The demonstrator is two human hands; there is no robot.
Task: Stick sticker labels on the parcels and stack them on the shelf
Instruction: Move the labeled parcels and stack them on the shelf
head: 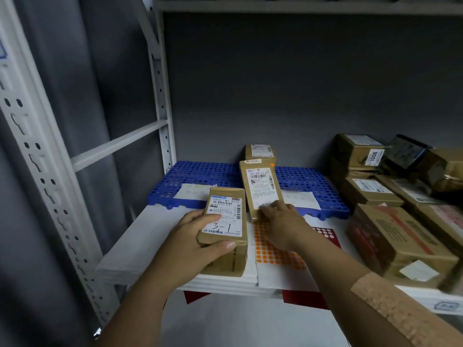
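Closest to us, our left hand (198, 236) holds a small brown parcel (225, 229). Our thumb is curled over its near edge and our fingers wrap round its left side. It sits at the front of the white shelf (140, 236), and its white label has "3-1" written on it by hand. We cannot see a dot sticker on this one.

Just to the right lies a sheet of orange dot stickers (275, 254), flat on the shelf. A red sheet (325, 232) peeks out beside it, partly under our arm.

Our right hand (280, 221) reaches over the orange sheet. Its fingers are stretched out and rest on the near end of a long brown parcel (261, 189). They look blurry, so we cannot tell if they are pinching anything. This parcel lies partly on the blue plastic mat (193, 176), and it has a small orange dot (272, 165) at its far corner.

Behind it stands another small box (260, 151) against the wall. Far to the right is a pile of more parcels (390, 234).

We think the long parcel has its sticker and is being put in place. Next, the parcel in our left hand likely needs a dot peeled from the sheet and pressed on. Then we stack it near the others.
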